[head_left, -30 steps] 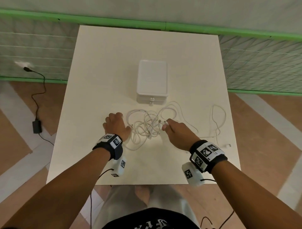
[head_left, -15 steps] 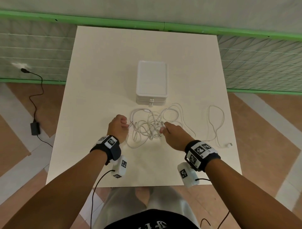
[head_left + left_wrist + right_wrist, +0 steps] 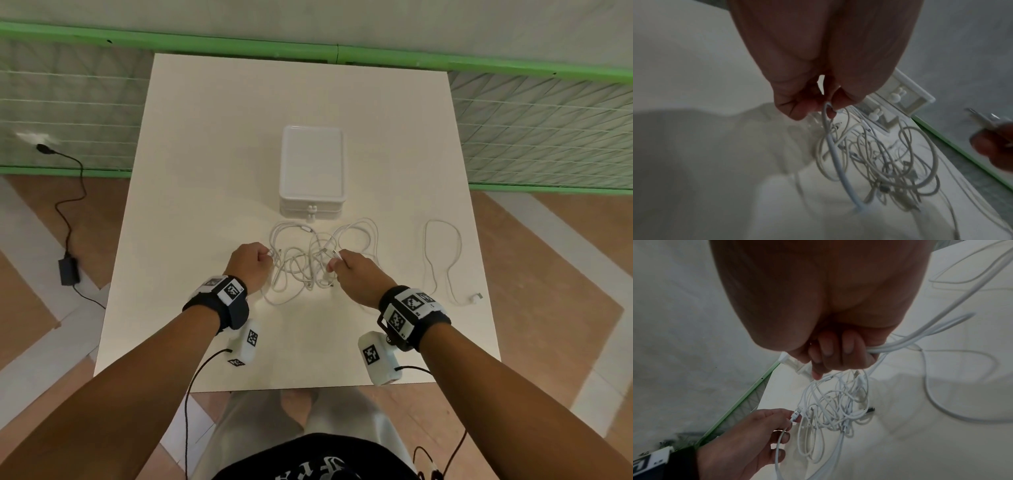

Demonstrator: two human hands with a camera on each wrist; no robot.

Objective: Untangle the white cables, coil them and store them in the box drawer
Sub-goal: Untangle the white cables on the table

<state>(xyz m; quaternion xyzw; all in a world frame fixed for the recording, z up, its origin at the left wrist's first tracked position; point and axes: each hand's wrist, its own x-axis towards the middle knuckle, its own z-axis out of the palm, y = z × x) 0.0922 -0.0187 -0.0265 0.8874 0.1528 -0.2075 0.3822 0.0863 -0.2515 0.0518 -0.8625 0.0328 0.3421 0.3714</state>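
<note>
At frame centre both the left hand (image 3: 251, 262) and right hand (image 3: 354, 274) pinch plug ends of the limp, light white cables (image 3: 308, 263), likely the best holds.

You have almost nothing readable here: the wristbands (image 3: 226, 293) and the white camera blocks (image 3: 378, 358) under your wrists carry only black-and-white square code markers, no words. The black shirt (image 3: 308, 467) at the bottom of the head view bears white ornate lettering, cut off by the frame edge and not legible. In the right wrist view a plug (image 3: 796, 414) pinched in your left hand (image 3: 748, 439) shows small dark print, too small to make out.
</note>
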